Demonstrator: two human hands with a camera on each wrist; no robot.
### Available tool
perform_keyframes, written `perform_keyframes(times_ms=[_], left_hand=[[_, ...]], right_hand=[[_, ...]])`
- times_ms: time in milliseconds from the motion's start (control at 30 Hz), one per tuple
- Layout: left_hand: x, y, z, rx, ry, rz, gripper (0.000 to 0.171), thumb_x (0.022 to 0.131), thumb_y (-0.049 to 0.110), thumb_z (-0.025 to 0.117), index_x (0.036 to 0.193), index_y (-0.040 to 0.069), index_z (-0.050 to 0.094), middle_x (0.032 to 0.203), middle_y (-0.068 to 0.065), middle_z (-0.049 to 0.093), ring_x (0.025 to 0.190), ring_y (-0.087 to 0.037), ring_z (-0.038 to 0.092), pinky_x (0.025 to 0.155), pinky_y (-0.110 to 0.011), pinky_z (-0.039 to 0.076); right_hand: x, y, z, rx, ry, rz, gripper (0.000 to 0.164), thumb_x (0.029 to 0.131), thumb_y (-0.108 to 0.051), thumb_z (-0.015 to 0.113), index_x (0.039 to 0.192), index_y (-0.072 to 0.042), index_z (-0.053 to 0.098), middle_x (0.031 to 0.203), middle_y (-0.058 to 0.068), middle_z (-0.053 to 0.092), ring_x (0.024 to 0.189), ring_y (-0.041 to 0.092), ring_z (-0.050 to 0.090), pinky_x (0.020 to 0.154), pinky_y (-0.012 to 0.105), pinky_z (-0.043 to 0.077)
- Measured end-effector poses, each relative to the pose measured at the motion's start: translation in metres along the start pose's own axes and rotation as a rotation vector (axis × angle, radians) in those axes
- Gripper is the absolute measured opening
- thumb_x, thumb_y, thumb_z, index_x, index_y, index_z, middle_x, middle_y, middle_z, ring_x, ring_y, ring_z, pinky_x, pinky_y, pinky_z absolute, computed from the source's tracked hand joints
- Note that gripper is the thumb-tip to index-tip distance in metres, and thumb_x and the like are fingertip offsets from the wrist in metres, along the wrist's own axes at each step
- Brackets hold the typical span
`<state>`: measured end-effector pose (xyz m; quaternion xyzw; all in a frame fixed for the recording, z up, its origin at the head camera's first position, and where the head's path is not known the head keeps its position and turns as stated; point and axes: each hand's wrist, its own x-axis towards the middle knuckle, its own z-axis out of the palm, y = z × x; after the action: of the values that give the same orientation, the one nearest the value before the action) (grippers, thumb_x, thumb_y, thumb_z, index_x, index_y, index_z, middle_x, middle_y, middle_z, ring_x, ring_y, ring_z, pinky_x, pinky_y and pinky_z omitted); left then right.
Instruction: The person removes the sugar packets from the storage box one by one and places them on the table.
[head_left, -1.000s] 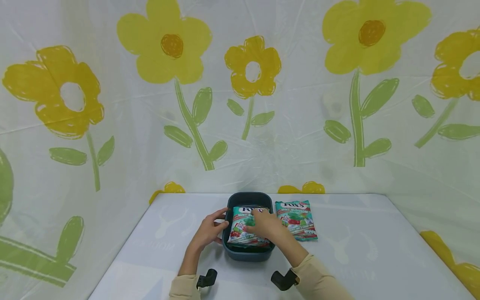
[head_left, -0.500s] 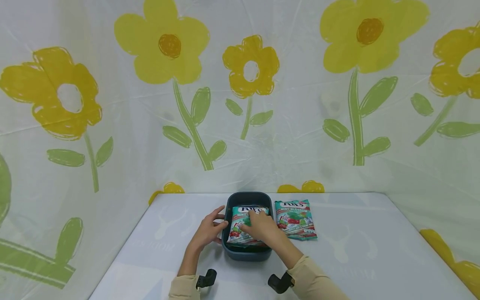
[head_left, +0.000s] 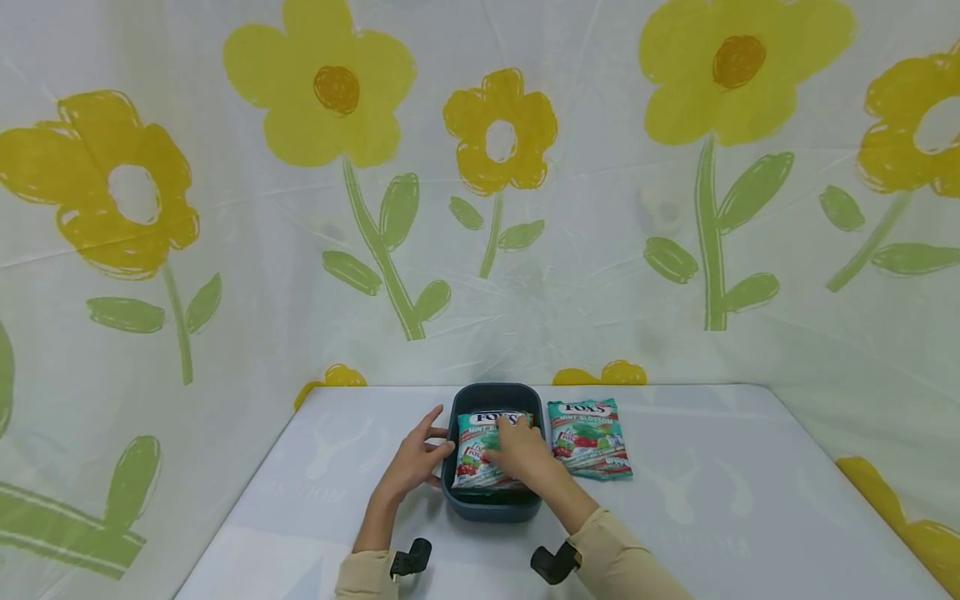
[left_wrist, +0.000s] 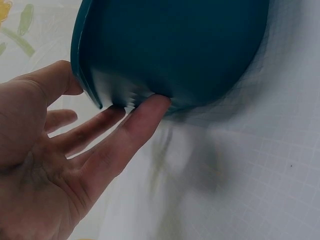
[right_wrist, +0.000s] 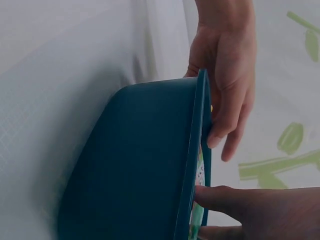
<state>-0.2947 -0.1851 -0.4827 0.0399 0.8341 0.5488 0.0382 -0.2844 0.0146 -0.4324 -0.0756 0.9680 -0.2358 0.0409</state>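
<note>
In the head view, a dark teal plastic container (head_left: 495,510) stands on the table with a green-and-red bag of candy (head_left: 474,475) marked FOX'S lying inside it. My left hand (head_left: 408,461) holds the container's left wall. In the left wrist view the thumb is at the rim and fingertips (left_wrist: 159,102) touch the outer wall. My right hand (head_left: 525,454) reaches over the container, thumb and fingers spread on top of the bag, pressing it. The right wrist view shows only an edge of the bag behind the rim. Part of the bag is hidden under my right hand.
A second, matching bag of candy (head_left: 590,437) lies flat on the table just right of the container. The white table (head_left: 697,533) ends at a back edge close behind both. A flower-printed curtain (head_left: 585,275) hangs around the table. Black wrist cameras (head_left: 555,564) sit at my cuffs.
My right forearm has shifted slightly left, while its fingers stay on the bag in the container. My left hand keeps its place, and the whole view has drifted a little.
</note>
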Motion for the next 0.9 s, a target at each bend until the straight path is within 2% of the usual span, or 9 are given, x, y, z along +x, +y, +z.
perform_keyframes(times_ms=[200,400,567,700,900], left_hand=[[0.001,0.000,0.001,0.001,0.003,0.001,0.068,0.095,0.021,0.063,0.154,0.023,0.030,0.139,-0.021,0.053,0.113,-0.035,0.063,0.054,-0.039,0.061],[0.003,-0.004,0.000,0.004,-0.003,0.008,0.066,0.095,0.020,0.062,0.154,0.020,0.032,0.139,-0.021,0.053,0.112,-0.035,0.063,0.054,-0.038,0.061],[0.003,-0.003,0.001,-0.002,-0.011,0.018,0.065,0.095,0.019,0.061,0.153,0.019,0.033,0.139,-0.022,0.052,0.112,-0.035,0.063,0.054,-0.038,0.061],[0.003,-0.001,0.002,0.002,-0.006,0.005,0.064,0.096,0.019,0.061,0.153,0.020,0.033,0.139,-0.021,0.053,0.113,-0.035,0.063,0.054,-0.038,0.061],[0.002,-0.003,0.002,0.000,-0.006,-0.003,0.065,0.096,0.019,0.061,0.153,0.019,0.032,0.139,-0.021,0.052,0.113,-0.035,0.063,0.054,-0.038,0.061]], right_hand=[[0.001,-0.003,0.002,-0.015,-0.003,0.072,0.065,0.087,-0.037,0.073,0.139,-0.006,0.050,0.141,0.031,0.047,0.120,0.048,0.052,0.096,0.066,0.048],[0.002,-0.010,0.006,-0.059,-0.034,0.156,0.067,0.088,-0.038,0.072,0.141,-0.007,0.046,0.138,0.034,0.047,0.114,0.046,0.058,0.094,0.062,0.052],[0.002,-0.010,0.005,-0.108,-0.027,0.159,0.071,0.086,-0.039,0.073,0.142,-0.006,0.045,0.134,0.031,0.053,0.118,0.041,0.057,0.098,0.058,0.052],[0.005,-0.009,0.005,-0.153,-0.020,0.147,0.074,0.084,-0.043,0.074,0.141,-0.007,0.046,0.128,0.024,0.060,0.113,0.036,0.060,0.097,0.053,0.053],[0.007,-0.009,0.007,-0.174,-0.010,0.132,0.077,0.080,-0.044,0.078,0.140,-0.007,0.047,0.125,0.023,0.062,0.109,0.035,0.061,0.095,0.053,0.055]])
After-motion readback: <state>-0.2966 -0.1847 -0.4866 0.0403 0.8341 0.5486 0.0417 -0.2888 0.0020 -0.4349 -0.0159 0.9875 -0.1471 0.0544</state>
